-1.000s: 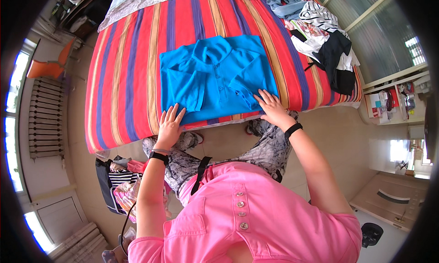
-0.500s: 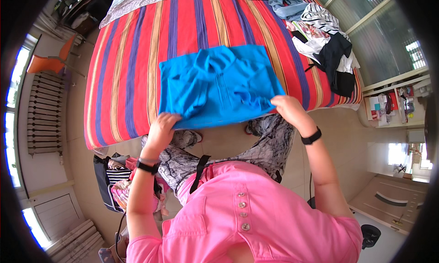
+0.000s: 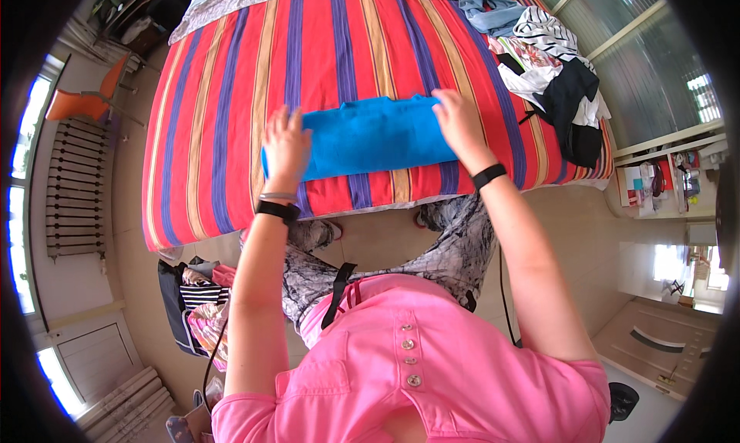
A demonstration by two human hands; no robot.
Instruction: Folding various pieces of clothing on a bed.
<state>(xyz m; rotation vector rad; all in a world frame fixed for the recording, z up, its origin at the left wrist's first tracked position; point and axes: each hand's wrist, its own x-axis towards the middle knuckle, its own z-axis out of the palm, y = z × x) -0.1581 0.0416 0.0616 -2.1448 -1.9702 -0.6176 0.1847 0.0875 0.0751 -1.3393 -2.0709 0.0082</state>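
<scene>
A blue shirt (image 3: 370,144), folded into a wide, low strip, lies near the front edge of the bed (image 3: 202,134). Its collar and buttons are hidden inside the fold. At its left end rests my left hand (image 3: 287,148), open, fingers stretched and spread across the edge of the cloth. My right hand (image 3: 460,127) is at the upper right corner, thumb and fingers apart and touching the fabric. Both wrists carry a black band.
Loose clothes (image 3: 559,80) in black, white, denim and stripes lie heaped on the bed's right side. Left of my legs, a dark bag (image 3: 176,308) of clothes stands on the floor. An orange chair (image 3: 86,96) is at the far left, near a radiator (image 3: 75,188).
My hands have carried the shirt's near edge away from me, folding it over so the collar and placket are covered. The left hand's fingers have spread from their grip.
</scene>
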